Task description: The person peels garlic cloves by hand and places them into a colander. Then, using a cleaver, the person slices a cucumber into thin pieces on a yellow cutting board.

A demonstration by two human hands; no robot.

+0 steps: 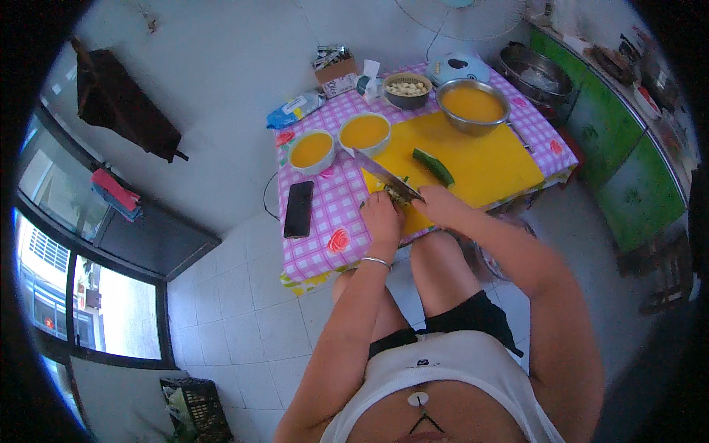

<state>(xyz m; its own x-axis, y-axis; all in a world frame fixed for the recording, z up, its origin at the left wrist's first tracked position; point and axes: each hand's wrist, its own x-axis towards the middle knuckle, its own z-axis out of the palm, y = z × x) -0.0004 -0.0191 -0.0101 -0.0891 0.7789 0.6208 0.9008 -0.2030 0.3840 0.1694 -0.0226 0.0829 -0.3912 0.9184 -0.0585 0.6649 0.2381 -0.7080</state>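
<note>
My right hand (441, 206) grips the handle of a kitchen knife (385, 176), its broad blade slanting up and left toward the bowls. Under and beside the blade lie chopped green pieces (396, 192) at the left edge of a yellow cutting board (487, 163). My left hand (382, 215) rests against those pieces with its fingers bent, close to the blade; what the fingertips hold is partly hidden. A length of dark green cucumber (433, 166) lies on the board just beyond my right hand.
Two white bowls of orange liquid (311, 151) (364, 133) stand left of the board. A steel bowl (472, 106) of similar liquid sits at its far edge, near a basket of pale cloves (407, 90). A black phone (298, 209) lies on the checked tablecloth (327, 221).
</note>
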